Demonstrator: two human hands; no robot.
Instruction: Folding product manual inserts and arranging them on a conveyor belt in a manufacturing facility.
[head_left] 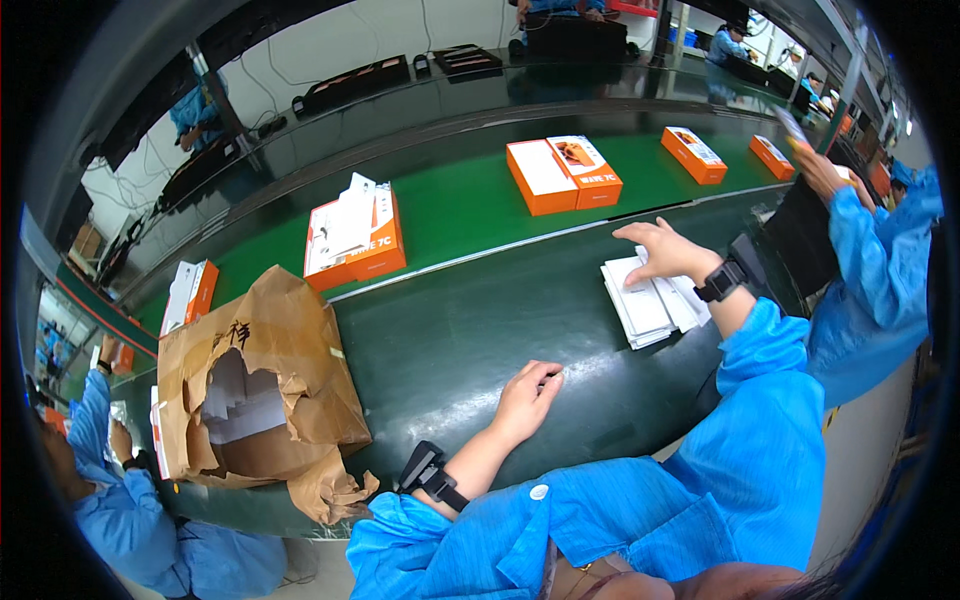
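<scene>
Right hand (672, 254) spread over a stack of white papers (640, 320), well right of the torn brown bag (335, 400)

Its fingers are splayed; contact with the papers is unclear. The left hand (522, 404), also right of the bag, has curled fingers; whether they grip anything I cannot tell. Orange-and-white boxes (598, 188) lie beyond the bag, rightward.

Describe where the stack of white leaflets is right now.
In the head view, the stack of white leaflets lies right of centre on the dark green worktop, with the person's right hand over its far end.
</scene>
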